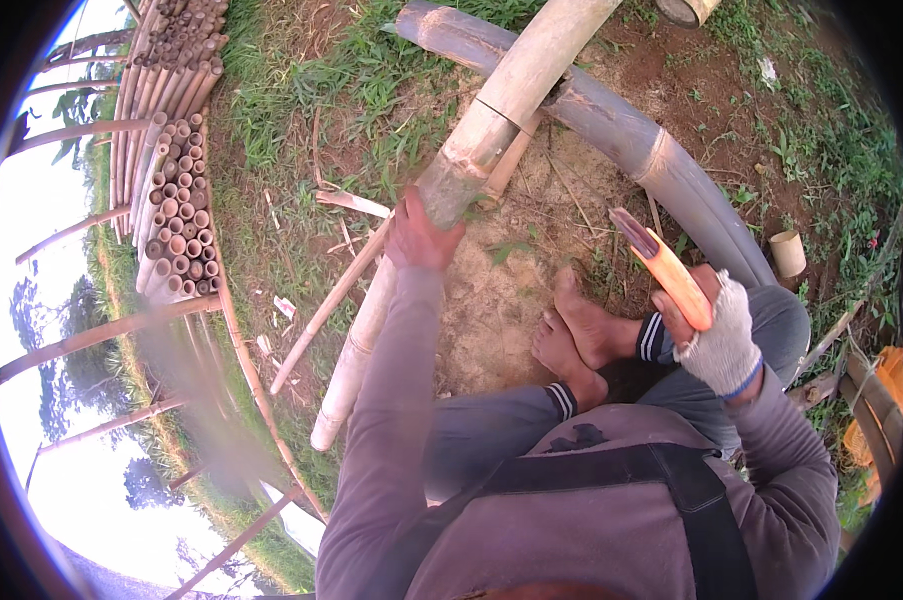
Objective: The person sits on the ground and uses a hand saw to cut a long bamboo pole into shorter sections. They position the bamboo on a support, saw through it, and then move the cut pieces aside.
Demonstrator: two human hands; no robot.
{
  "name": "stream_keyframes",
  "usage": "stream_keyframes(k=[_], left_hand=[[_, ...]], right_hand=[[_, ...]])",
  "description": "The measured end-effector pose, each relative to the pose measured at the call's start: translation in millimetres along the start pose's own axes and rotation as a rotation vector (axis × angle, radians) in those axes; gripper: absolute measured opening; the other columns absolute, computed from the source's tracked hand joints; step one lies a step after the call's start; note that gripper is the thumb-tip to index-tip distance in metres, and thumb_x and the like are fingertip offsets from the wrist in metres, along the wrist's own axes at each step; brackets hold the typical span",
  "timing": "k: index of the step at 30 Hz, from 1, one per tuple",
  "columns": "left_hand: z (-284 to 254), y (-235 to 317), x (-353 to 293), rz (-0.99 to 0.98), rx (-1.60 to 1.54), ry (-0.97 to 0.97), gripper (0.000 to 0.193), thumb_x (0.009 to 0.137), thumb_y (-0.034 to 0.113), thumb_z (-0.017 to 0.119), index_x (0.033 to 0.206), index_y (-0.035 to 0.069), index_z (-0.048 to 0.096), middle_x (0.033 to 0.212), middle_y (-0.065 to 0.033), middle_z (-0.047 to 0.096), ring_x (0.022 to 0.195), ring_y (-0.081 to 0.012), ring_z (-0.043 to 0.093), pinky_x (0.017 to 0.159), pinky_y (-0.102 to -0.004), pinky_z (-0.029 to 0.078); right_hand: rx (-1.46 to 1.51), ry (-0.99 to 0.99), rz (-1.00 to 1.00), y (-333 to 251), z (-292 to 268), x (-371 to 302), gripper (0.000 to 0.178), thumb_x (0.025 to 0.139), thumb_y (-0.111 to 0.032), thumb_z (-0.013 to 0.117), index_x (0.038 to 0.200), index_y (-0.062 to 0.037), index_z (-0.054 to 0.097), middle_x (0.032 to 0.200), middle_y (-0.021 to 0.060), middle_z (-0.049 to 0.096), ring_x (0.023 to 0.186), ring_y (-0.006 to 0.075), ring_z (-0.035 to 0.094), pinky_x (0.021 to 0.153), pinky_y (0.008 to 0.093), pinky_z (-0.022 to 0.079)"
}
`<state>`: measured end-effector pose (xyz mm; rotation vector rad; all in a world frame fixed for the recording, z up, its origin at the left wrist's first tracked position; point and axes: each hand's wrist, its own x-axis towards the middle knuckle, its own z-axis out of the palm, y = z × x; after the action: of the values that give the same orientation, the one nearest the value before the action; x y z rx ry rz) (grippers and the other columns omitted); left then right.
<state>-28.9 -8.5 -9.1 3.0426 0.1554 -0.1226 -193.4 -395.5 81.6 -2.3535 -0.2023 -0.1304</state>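
A pale bamboo pole [471, 150] runs slantwise from the far edge toward my left side, with a thin dark line around it beyond a node. My left hand [423, 232] is bare and closed around this pole, on the near side of the node. In my right hand [716, 325], which wears a white knit glove with the fingertips uncovered, is an orange-handled tool [676, 283]. Its dark metal end points away from me, up and to the left, apart from the bamboo. The tool's exact kind cannot be made out.
Beneath the pale pole, a thick grey bamboo [661, 165] lies crosswise. A thin bamboo strip [331, 305] and a short bamboo ring [787, 254] lie nearby. My bare feet [576, 340] rest on the dirt. Stacked bamboo [179, 210] stands at the left; orange material [893, 375] lies right.
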Motion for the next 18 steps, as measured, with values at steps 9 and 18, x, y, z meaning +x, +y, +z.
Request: stream_keyframes(k=[9,18], left_hand=[[-19.7,12.6,10.4,0.041,-0.013,-0.038,0.104,0.072,0.044,0.095,0.156,0.011,0.044,0.138,-0.0219,0.064,0.128,-0.0434,0.064,0.108,-0.053,0.053],[-5.0,0.0,3.8,0.003,0.016,-0.005,0.107,0.072,0.043,0.094,0.16,0.013,0.041,0.138,-0.0227,0.064,0.127,-0.044,0.065,0.106,-0.0541,0.054]], right_hand=[[-0.011,0.073,0.09,-3.0,94.6,160.5,0.046,0.1,-0.046,0.074,0.088,-0.0019,0.073,0.076,0.0226,0.071,0.074,0.0453,0.071,0.064,0.052,0.055],[0.035,0.006,0.034,12.7,39.1,55.7,0.022,0.098,-0.026,0.08,0.098,-0.0045,0.074,0.073,0.0171,0.067,0.074,0.0401,0.071,0.064,0.0499,0.054]])
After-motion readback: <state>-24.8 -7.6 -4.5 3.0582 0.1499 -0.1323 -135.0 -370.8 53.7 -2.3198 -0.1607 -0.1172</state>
